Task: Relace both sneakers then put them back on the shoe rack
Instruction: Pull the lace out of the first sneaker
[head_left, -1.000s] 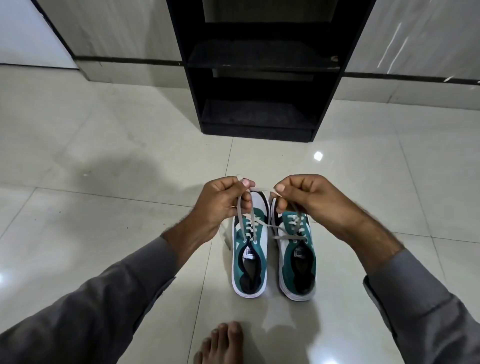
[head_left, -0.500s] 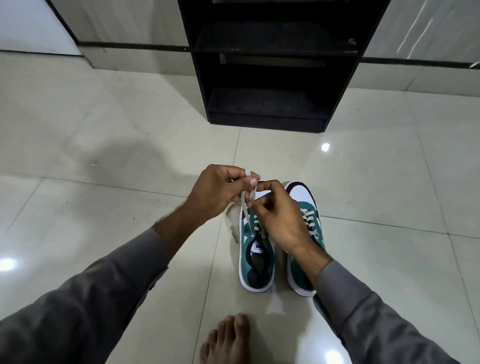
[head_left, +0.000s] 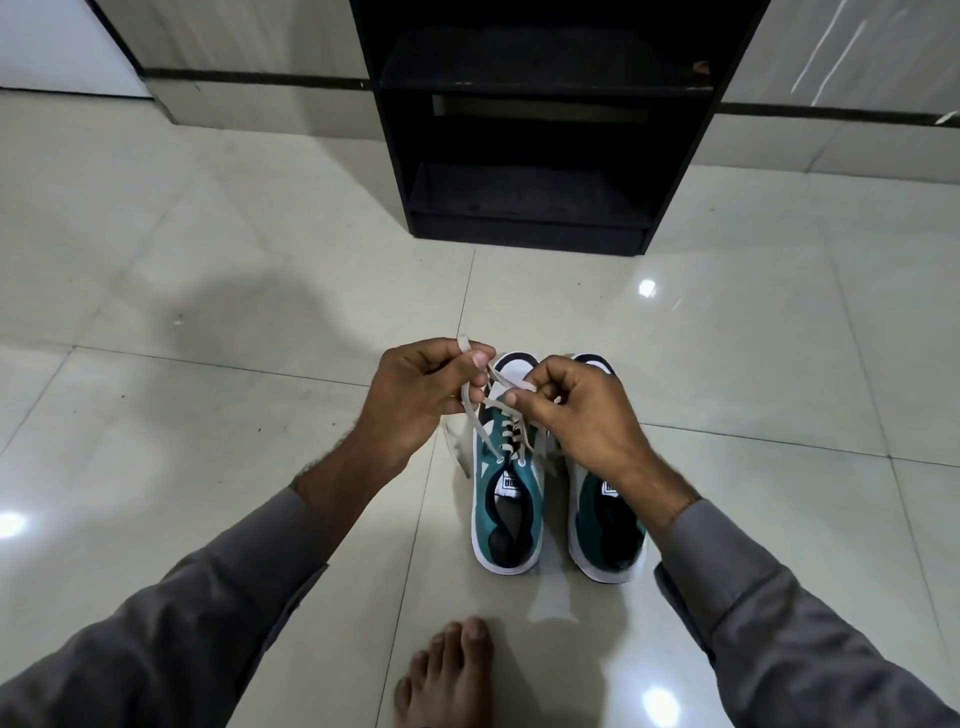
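Observation:
Two teal-and-white sneakers stand side by side on the floor, toes toward the rack: the left sneaker (head_left: 506, 514) and the right sneaker (head_left: 608, 535). A pale shoelace (head_left: 500, 402) runs up from the left sneaker's eyelets. My left hand (head_left: 415, 400) pinches a loop of that lace above the shoe's toe. My right hand (head_left: 576, 415) pinches the other strand beside it and hides the right sneaker's front. The lace strands cross between my fingertips. The black shoe rack (head_left: 530, 135) stands ahead with bare shelves.
Glossy pale floor tiles (head_left: 208, 291) surround the sneakers. A bare foot (head_left: 449, 673) rests on the floor just behind them. The tiled wall with a dark skirting strip (head_left: 249, 78) runs behind the rack.
My hands came together over the left sneaker, then the right hand shifted slightly right. The lace strands, earlier pulled apart, now cross between my fingers with a loop in the left hand.

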